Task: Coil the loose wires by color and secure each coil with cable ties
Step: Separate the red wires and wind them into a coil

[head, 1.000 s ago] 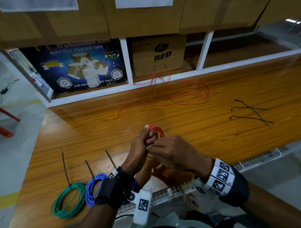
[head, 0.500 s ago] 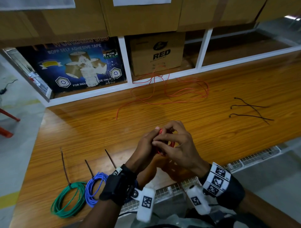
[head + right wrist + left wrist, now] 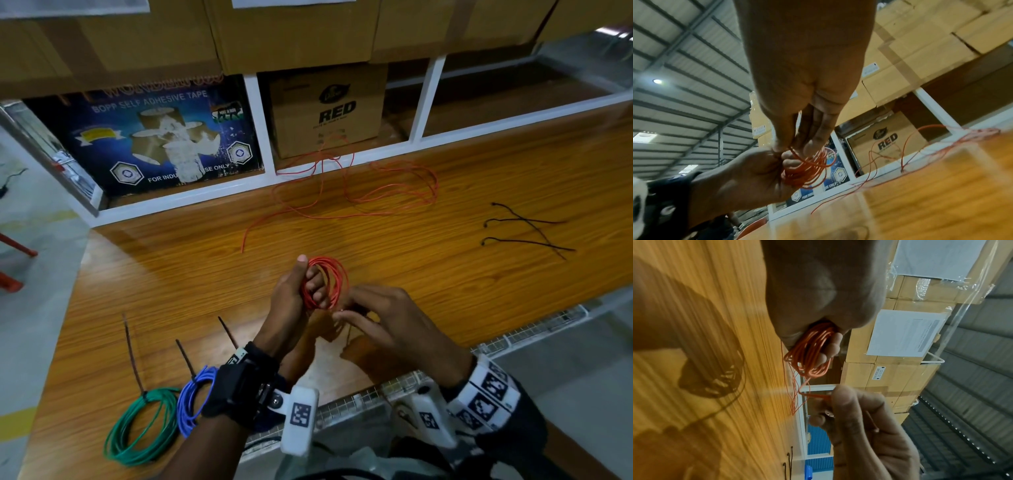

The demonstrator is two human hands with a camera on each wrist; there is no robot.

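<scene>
Warehouse shelving with cartons rises beyond my hands, and under them runs a wooden tabletop [image 3: 178,274]. My left hand [image 3: 291,298] has its fingers and thumb curled round the red coil [image 3: 329,282], holding it upright above the tabletop so the loops stay stacked while more wire is added. My right hand [image 3: 387,322] sits just beside it, fingertips pinching the red wire where it leaves the coil, I judge to guide the next turn on. Loose red wire [image 3: 376,195] lies well ahead of both hands, so this coil is not finished. Near my left wrist lie the green coil [image 3: 137,431] and blue coil [image 3: 191,401], each with a tie already on it. Spare ties [image 3: 527,233] wait beyond my right hand.

Only the left wrist view shows the pinch plainly, with a short wire end poking out past the right hand's fingers [image 3: 849,402]. From the right wrist I see the wire trailing back toward the shelf.
</scene>
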